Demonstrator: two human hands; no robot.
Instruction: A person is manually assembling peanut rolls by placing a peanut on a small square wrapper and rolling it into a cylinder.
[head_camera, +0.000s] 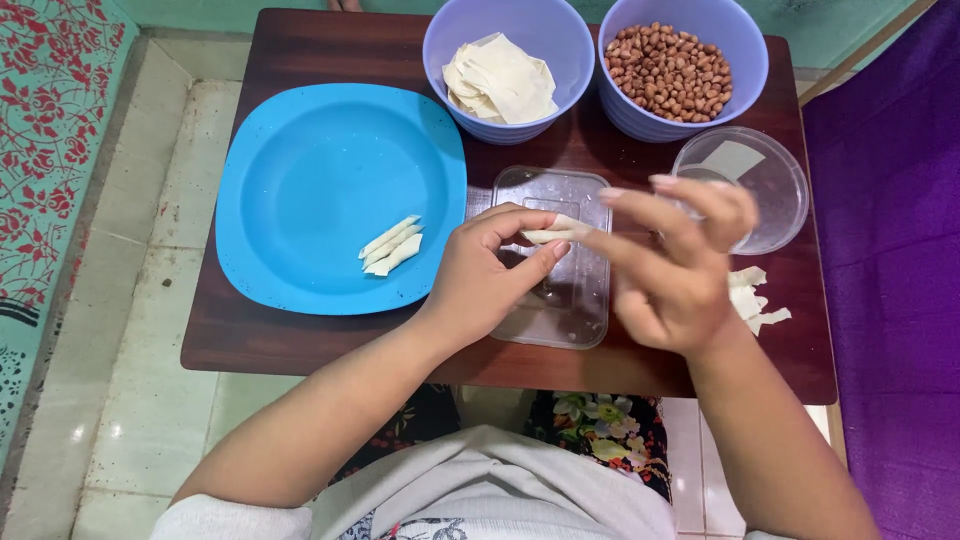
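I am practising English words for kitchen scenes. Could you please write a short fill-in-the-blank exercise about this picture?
1. The plate holding three finished rolls is ____ in colour.
2. The left hand and right hand hold one small pastry roll above a clear ____ tray.
3. The bowl beside the bowl of wrappers is full of ____.

Missing words: blue; plastic; peanuts

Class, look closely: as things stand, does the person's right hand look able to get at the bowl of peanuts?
Probably yes. The right hand is just in front of the bowl of peanuts, with only a low clear round container beside the path, though its fingers pinch a small roll.
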